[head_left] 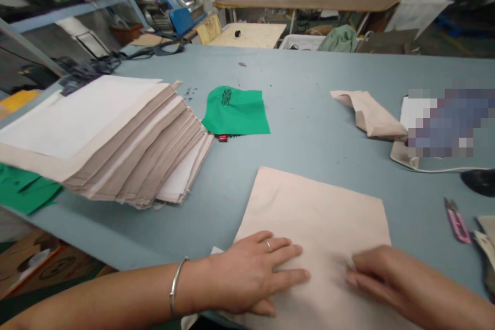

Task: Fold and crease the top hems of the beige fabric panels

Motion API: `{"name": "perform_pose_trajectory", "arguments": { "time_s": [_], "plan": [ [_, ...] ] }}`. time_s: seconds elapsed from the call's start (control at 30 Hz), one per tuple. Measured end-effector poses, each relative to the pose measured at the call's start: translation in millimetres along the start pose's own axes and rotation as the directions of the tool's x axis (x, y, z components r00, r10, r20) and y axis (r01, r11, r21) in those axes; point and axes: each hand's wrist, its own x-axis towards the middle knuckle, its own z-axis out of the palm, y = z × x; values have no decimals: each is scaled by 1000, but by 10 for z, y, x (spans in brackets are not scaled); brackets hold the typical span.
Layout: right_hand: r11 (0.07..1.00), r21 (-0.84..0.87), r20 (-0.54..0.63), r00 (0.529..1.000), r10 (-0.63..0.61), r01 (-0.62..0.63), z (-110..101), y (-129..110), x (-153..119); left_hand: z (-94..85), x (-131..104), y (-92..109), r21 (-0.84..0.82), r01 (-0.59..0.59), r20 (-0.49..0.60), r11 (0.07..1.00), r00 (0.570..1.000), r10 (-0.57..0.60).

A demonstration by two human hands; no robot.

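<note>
A cream fabric piece [309,206] lies flat on the blue-grey table in front of me. My left hand [259,270] rests on its left part, palm down and fingers spread; a ring and a bangle show on this arm. Over the right part of the fabric, my right hand [381,276] is closed in a pinch and smeared by motion. Whatever its fingertips hold, if anything, I cannot make out. The fabric's near edge runs out of view at the bottom.
To the left stands a thick stack of cream fabric pieces [127,149], with white sheets among them. Behind it are a green cloth [240,111] and a small red item [223,138]. Pink thread snips [458,221] and a crumpled cream cloth [371,113] lie on the right.
</note>
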Motion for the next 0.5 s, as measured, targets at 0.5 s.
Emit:
{"name": "perform_pose_trajectory", "arguments": {
  "time_s": [0.5],
  "plan": [
    [862,-460,3,971,-239,214,204,-553,1604,-131,-116,-730,-934,183,-202,308,439,-875]
  ]
}}
